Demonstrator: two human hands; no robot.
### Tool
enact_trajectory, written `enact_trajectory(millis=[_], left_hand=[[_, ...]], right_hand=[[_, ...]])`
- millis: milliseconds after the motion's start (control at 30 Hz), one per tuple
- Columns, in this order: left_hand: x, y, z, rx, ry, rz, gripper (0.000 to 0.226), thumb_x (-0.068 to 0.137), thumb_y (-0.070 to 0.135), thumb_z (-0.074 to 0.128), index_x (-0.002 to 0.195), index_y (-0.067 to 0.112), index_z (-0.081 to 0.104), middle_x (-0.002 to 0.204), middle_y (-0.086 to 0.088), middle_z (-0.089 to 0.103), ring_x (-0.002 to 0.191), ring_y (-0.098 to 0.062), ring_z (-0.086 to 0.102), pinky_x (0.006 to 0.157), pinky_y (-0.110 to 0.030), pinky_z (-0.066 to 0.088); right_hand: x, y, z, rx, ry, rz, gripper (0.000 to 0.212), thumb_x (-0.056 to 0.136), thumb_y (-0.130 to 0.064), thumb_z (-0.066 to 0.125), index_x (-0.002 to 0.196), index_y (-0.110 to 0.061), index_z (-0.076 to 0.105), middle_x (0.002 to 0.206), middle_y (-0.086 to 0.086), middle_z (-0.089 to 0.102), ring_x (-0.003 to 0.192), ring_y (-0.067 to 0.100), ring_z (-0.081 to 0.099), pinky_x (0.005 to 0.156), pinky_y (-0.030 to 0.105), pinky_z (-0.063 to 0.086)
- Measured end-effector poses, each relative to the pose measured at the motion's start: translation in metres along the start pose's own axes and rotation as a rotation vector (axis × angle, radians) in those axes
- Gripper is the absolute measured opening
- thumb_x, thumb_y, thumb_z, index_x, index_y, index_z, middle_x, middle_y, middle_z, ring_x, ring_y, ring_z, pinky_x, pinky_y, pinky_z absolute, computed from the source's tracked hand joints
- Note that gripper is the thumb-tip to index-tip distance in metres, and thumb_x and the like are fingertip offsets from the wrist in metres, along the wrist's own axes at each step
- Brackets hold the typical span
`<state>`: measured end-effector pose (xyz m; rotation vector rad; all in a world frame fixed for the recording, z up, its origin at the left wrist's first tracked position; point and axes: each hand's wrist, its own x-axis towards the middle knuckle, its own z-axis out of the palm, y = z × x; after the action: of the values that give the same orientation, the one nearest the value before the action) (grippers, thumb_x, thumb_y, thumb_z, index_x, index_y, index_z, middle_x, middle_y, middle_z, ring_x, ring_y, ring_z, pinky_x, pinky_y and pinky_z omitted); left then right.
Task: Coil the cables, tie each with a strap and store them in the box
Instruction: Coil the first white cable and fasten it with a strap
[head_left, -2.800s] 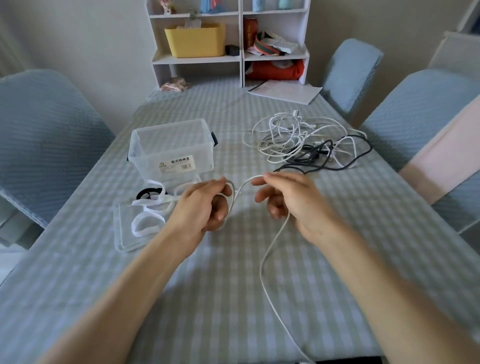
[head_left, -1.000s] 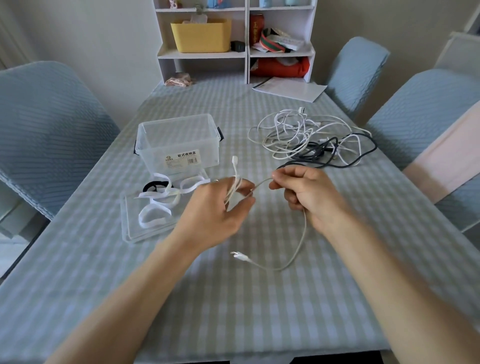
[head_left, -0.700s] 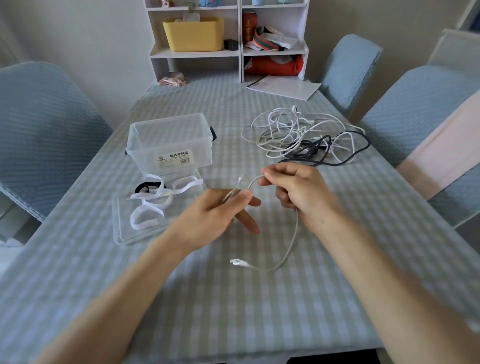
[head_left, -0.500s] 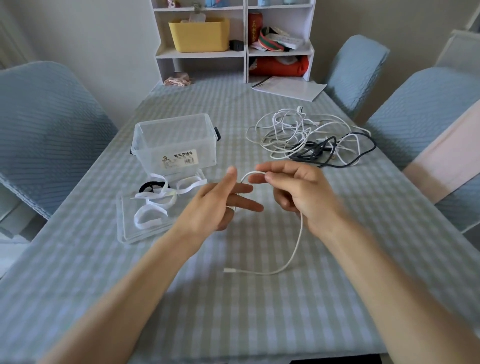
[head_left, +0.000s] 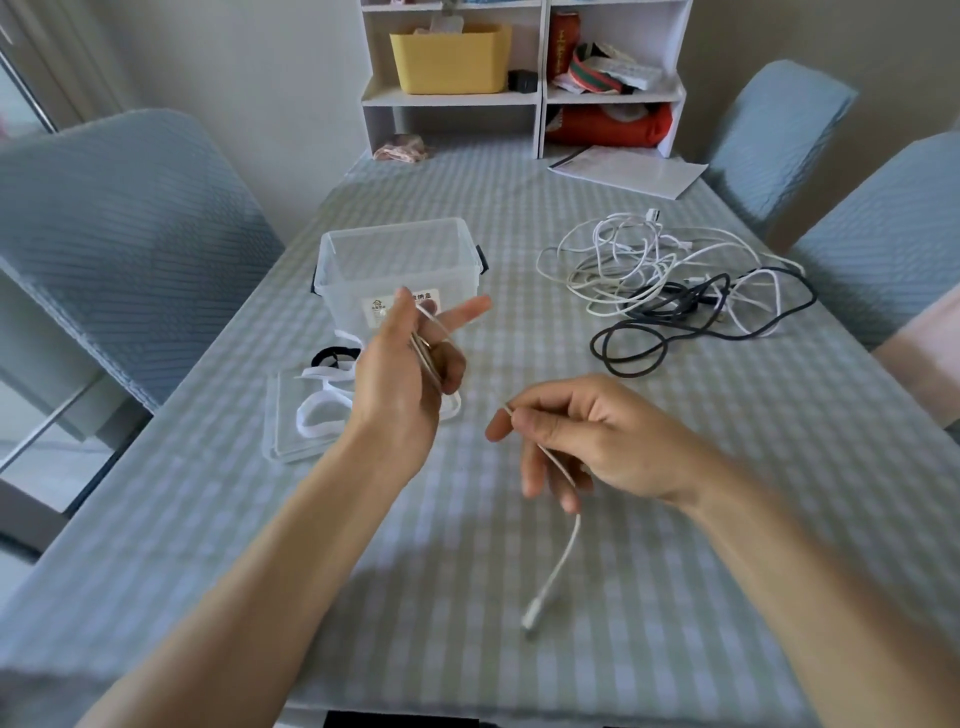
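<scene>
— Writing first: is any of it readable?

— Print is seen on a white label (head_left: 402, 305) stuck to the front wall of the clear plastic box (head_left: 397, 260), with a small house-shaped mark at its left end. The characters are partly covered by the left hand (head_left: 410, 374) and are too small to be read. Markings on the red can (head_left: 560, 44) on the shelf unit (head_left: 524, 98) cannot be read either.

— Cable in hand: how is it laid?

— A thin white cable (head_left: 558, 566) is held between both hands. Several turns of it are gripped by the left hand, with thumb and forefinger stretched out and the other fingers curled round the strands; the turns run lengthwise from the thumb down across the palm. The same cable is pinched by the right hand (head_left: 587, 431) between thumb and forefinger. From there the free end hangs down and toward the viewer, its long axis near vertical in the picture, and its plug (head_left: 532, 618) is pointed at the near edge of the desk (head_left: 675, 467).

— And the rest?

— A tangle of white and black cables (head_left: 670, 280) is left on the desk to the right of the box. White straps (head_left: 324, 410) and one black strap (head_left: 335, 355) are laid on the clear lid (head_left: 280, 436), just in front of the box.
</scene>
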<state>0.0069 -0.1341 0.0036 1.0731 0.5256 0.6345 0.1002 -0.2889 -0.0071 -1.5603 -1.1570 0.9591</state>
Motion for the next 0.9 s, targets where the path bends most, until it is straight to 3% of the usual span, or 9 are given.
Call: enact_trajectory(millis=[100,167,267,333,400,500,567,733,900], left_hand=[[0.000,0.003,-0.003,-0.117,-0.036,-0.018,0.033,0.107,0.038,0.028,0.119,0.012,0.045,0.107,-0.006,0.075,0.086,-0.015,0.064,0.073,-0.029,0.043],[-0.002,0.005,-0.002,-0.227,-0.086,-0.047,0.034,0.108,0.034,0.027,0.117,0.009,0.048,0.095,-0.006,0.076,0.103,-0.018,0.069,0.087,-0.034,0.047],[-0.001,0.007,-0.003,-0.430,-0.120,-0.093,0.039,0.108,0.030,0.029,0.104,0.002,0.056,0.068,0.000,0.063,0.070,-0.017,0.069,0.087,-0.035,0.052],[0.002,0.009,-0.008,-0.521,-0.132,-0.119,0.037,0.107,0.028,0.031,0.105,0.002,0.057,0.057,0.005,0.044,0.046,-0.009,0.049,0.070,-0.029,0.055],[0.006,0.010,-0.014,-0.513,-0.166,-0.118,0.035,0.107,0.026,0.031,0.099,0.007,0.060,0.050,0.009,0.032,0.038,-0.006,0.030,0.053,-0.021,0.046],[0.009,0.017,-0.023,-0.445,-0.193,-0.078,0.033,0.105,0.021,0.032,0.084,0.015,0.056,0.044,0.010,0.026,0.032,-0.009,0.022,0.040,-0.018,0.028],[0.009,0.021,-0.028,-0.407,-0.201,-0.064,0.033,0.104,0.020,0.034,0.076,0.018,0.052,0.042,0.009,0.025,0.031,-0.010,0.020,0.037,-0.019,0.021],[-0.001,0.020,-0.024,-0.235,-0.299,-0.138,0.035,0.101,0.031,0.041,0.068,0.021,0.046,0.039,0.010,0.024,0.030,-0.007,0.017,0.036,-0.020,0.020],[-0.013,0.009,-0.005,0.237,-0.434,-0.120,0.044,0.103,0.030,0.040,0.063,0.018,0.057,0.037,-0.005,0.039,0.035,-0.016,0.011,0.037,-0.021,0.014]], right_hand=[[0.003,0.001,0.005,-0.045,-0.018,0.002,0.021,0.101,-0.023,0.053,0.103,-0.016,0.072,0.055,0.002,0.061,0.039,0.013,0.045,0.044,0.020,0.037],[0.005,0.002,0.005,-0.076,0.000,-0.001,0.021,0.100,-0.023,0.055,0.102,-0.018,0.075,0.051,-0.001,0.055,0.042,0.013,0.041,0.044,0.020,0.034],[0.006,0.005,0.001,-0.083,0.059,-0.002,0.021,0.099,-0.024,0.058,0.097,-0.016,0.077,0.049,-0.001,0.050,0.046,0.013,0.039,0.047,0.021,0.032],[0.005,0.005,-0.003,-0.097,0.103,0.014,0.023,0.098,-0.026,0.059,0.091,-0.013,0.076,0.047,-0.003,0.046,0.044,0.008,0.037,0.046,0.019,0.030],[0.004,0.006,-0.008,-0.096,0.153,0.043,0.025,0.095,-0.029,0.062,0.078,-0.015,0.074,0.047,-0.004,0.040,0.044,0.009,0.032,0.047,0.021,0.027],[0.003,0.008,-0.016,0.024,0.234,0.111,0.031,0.080,-0.041,0.070,0.062,-0.017,0.064,0.046,-0.004,0.031,0.043,0.011,0.023,0.048,0.027,0.017],[0.003,0.008,-0.023,0.169,0.302,0.137,0.036,0.073,-0.044,0.070,0.061,-0.013,0.056,0.044,-0.004,0.028,0.039,0.009,0.018,0.045,0.024,0.012],[0.007,0.004,-0.029,0.509,0.399,0.185,0.030,0.093,-0.024,0.057,0.066,-0.012,0.050,0.043,-0.006,0.030,0.033,0.006,0.021,0.041,0.022,0.013],[0.005,0.005,-0.035,0.609,0.481,0.276,0.026,0.096,-0.017,0.051,0.076,-0.007,0.064,0.052,-0.004,0.045,0.036,0.006,0.031,0.036,0.018,0.023]])
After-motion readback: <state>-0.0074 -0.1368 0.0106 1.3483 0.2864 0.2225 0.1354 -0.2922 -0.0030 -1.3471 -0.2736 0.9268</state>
